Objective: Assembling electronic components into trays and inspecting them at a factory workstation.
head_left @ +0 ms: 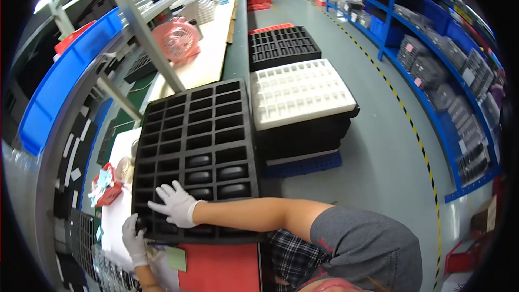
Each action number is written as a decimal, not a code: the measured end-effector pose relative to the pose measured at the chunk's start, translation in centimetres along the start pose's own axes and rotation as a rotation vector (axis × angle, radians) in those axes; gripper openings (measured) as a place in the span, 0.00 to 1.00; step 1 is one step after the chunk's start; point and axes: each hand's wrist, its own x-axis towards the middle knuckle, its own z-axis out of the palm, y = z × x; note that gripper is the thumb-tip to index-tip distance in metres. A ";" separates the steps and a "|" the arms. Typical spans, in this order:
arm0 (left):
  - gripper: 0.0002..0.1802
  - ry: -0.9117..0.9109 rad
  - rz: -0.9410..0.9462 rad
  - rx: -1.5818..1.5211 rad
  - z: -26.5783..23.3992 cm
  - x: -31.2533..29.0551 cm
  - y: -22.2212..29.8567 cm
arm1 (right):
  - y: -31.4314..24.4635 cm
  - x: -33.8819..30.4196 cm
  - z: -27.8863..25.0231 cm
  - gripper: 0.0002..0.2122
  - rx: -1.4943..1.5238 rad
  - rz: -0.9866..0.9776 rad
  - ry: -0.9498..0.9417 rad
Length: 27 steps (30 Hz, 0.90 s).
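A large black foam tray [221, 138] with rows of rectangular pockets lies in front of me. Several of its near pockets hold smooth black rounded pieces [232, 172]; the far ones look unfilled. My right hand [177, 205], in a white glove, reaches over the tray with its fingers spread and nothing in them. At the tray's near left corner, my gloved left hand [133, 239] has its thumb and fingers bent around something dark. Whether that is a loose piece or the tray's edge cannot be made out.
A white foam tray [303, 89] tops a dark stack on the right, with another black tray [284, 46] beyond. A pink fan [177, 40] stands on the bench. A small red basket [111, 192] sits left, below a blue bin [65, 75]. Blue shelving [386, 16] lines the right.
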 end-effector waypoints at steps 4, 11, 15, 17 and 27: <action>0.27 -0.374 -0.102 -0.147 -2.1 0.7 3.4 | -0.1 -0.2 -2.2 0.35 0.026 0.008 -0.167; 0.37 -0.280 -0.188 0.399 3.2 0.1 5.0 | 0.1 0.1 -2.1 0.42 0.007 -0.008 -0.203; 0.43 -0.398 -0.231 0.394 0.5 -0.8 7.4 | -0.6 -0.7 -1.8 0.45 -0.077 -0.009 -0.163; 0.45 -0.494 -0.182 0.402 -1.6 -3.3 10.0 | -0.3 -0.8 -1.5 0.44 -0.091 -0.019 -0.134; 0.14 0.296 -0.560 1.058 -25.4 -36.2 15.6 | 0.0 -1.3 -0.9 0.36 -0.116 -0.099 0.047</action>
